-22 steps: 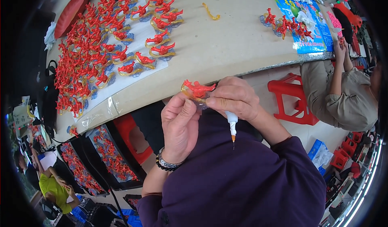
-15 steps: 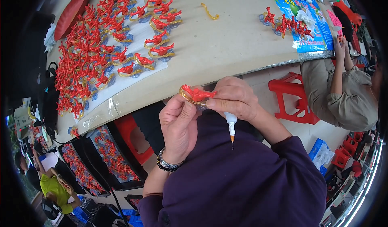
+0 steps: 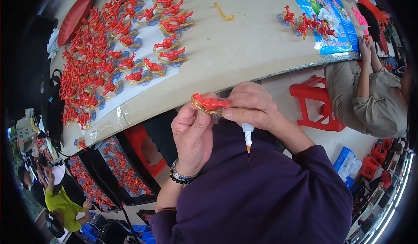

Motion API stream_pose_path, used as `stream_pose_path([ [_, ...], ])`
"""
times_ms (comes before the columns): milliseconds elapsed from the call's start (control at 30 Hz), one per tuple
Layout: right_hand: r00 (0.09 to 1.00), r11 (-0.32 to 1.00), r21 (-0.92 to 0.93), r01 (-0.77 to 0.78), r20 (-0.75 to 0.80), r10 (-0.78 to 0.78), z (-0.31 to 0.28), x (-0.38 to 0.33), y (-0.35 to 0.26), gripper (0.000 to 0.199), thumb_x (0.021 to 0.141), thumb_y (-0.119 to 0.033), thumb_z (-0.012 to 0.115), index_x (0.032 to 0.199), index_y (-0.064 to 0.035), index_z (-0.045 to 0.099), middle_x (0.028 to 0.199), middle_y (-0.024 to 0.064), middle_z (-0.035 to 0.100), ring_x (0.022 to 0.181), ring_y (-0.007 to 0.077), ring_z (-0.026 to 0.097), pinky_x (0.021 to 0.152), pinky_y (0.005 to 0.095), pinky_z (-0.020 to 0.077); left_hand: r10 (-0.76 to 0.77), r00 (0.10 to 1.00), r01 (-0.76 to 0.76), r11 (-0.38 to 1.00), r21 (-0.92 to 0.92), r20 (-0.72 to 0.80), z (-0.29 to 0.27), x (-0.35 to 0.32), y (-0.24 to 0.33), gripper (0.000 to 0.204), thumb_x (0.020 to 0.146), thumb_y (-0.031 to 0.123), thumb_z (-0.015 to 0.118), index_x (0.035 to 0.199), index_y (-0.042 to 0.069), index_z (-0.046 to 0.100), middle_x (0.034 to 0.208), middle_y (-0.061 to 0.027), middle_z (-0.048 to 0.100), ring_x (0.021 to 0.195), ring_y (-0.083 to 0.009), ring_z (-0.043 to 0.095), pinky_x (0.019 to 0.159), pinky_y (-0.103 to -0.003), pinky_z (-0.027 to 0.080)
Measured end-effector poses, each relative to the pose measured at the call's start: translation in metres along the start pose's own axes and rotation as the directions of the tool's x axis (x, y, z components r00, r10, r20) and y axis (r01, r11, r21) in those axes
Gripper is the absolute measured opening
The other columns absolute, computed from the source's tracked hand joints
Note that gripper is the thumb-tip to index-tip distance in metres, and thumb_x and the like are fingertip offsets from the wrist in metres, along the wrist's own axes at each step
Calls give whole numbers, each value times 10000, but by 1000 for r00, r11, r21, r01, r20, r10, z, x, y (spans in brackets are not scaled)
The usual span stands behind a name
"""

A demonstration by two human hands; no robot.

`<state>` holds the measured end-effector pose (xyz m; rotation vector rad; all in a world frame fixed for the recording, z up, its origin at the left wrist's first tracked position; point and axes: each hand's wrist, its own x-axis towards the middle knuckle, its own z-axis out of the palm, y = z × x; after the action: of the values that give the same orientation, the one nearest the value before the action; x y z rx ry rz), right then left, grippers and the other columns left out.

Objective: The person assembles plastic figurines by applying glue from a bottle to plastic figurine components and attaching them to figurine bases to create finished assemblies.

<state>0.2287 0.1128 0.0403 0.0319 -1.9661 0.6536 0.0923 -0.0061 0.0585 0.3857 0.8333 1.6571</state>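
Note:
A small red figurine with a golden curved band along its lower edge is held up in front of my chest, before the table's near edge. Thumb and fingers of my left hand pinch its left end. My right hand grips its right end between thumb and forefinger, and also keeps a white needle-tip bottle tucked in the palm. The bottle's thin needle points down toward my purple shirt. Part of the figurine's bluish base shows between the hands; the rest is hidden by my fingers.
Many similar figurines stand in rows on white paper at the table's left, beside a red tray. A loose yellow curved strip lies mid-table. More figurines sit right. A co-worker sits beyond a red stool.
The figurine has shifted slightly left and turned a little in my fingers. My hands stay almost in place. At lower left, the person in yellow-green has moved their arms.

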Motion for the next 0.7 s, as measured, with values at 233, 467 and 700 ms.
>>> stream_pose_path([
  [233, 999, 998, -54, 30, -12, -31, 2, -5, 1, 319, 702, -26, 769, 996, -71, 655, 945, 96, 612, 659, 229, 605, 531, 326, 521, 8, 998, -4, 999, 52, -65, 4, 1, -1, 332, 947, 176, 602, 1203, -35, 574, 1157, -97, 632, 1050, -163, 593, 906, -319, 472],
  [467, 999, 998, -60, 32, 36, -30, 0, 1, 0, 334, 721, -37, 751, 1044, -56, 664, 965, 96, 625, 665, 226, 603, 533, 317, 514, 13, 999, -11, 999, 42, -38, 8, 1, 4, 330, 964, 199, 576, 1198, -33, 571, 1096, -75, 639, 969, -136, 599, 833, -294, 485],
  [700, 989, 977, -160, 142, -6, -145, 9, 11, 3, 269, 728, -43, 678, 989, 27, 677, 847, 94, 622, 647, 199, 600, 528, 289, 480, -7, 998, 8, 1000, 15, -69, 14, 3, 8, 265, 984, 181, 531, 1147, -24, 571, 1095, -81, 636, 997, -140, 595, 886, -301, 474],
])
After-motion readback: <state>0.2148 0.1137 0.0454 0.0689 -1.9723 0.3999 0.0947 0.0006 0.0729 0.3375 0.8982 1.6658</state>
